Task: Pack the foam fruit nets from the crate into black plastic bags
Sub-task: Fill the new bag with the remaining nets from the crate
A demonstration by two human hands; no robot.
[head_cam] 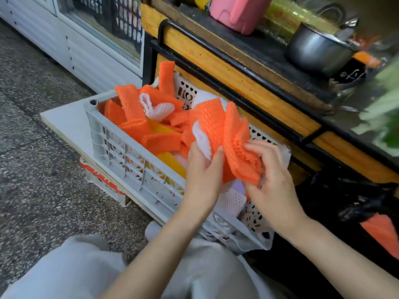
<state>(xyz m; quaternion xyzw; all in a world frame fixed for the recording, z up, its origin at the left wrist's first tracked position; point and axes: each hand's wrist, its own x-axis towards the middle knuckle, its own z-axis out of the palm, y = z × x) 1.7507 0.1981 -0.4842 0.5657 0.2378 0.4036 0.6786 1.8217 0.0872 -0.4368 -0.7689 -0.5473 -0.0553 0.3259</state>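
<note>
Both hands are up over the grey crate (121, 147). The left hand (204, 169) grips a bunch of orange foam nets (228, 134) with 1 white net (201, 139), thumb across the front. The right hand (272, 182) pinches the bunch's frilled edge with curled fingers. More nets fill the crate. A black plastic bag (354, 203) lies just right of it.

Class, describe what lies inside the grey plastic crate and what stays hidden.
The grey slatted plastic crate holds loose orange foam nets, a few white foam nets and yellow foam nets. Its floor and lower layers are covered by the pile.
</note>
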